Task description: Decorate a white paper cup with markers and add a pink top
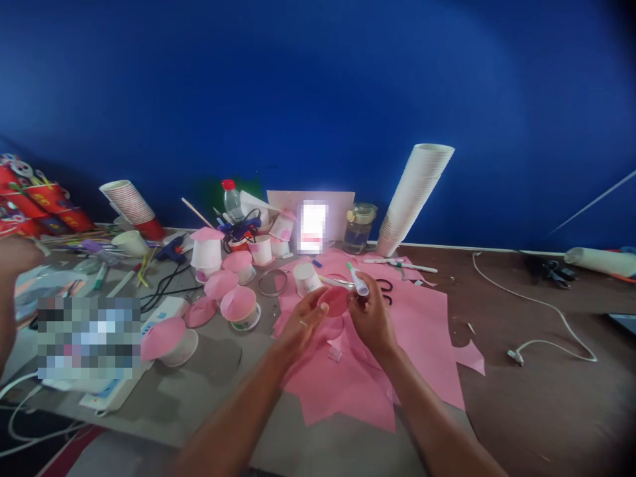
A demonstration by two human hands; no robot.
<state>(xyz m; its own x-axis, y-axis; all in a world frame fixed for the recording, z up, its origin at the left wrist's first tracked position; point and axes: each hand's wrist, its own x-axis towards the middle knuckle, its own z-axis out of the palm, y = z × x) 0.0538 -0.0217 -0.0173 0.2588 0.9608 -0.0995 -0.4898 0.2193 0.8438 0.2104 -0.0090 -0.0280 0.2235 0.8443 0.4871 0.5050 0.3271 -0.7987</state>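
Note:
My left hand (304, 324) is closed around the left edge of a round pink paper piece (334, 302), thumb on top. My right hand (371, 319) touches the disc's right side and pinches a short white tube with a green tip (358, 281), like a marker. Black scissor handles (385, 291) show just behind the right hand; a thin metallic blade shape lies left of the tube. Beneath both hands, overlapping pink paper sheets (422, 338) are spread on the table. A white paper cup (306, 279) lies just beyond my left hand.
Several cups with pink paper tops, one a tilted cup (183, 348), stand left. A tall leaning cup stack (415, 199), a glass jar (360, 228) and a lit screen (313, 226) are behind. A power strip (134, 361) and another person's arm (12, 278) are at left.

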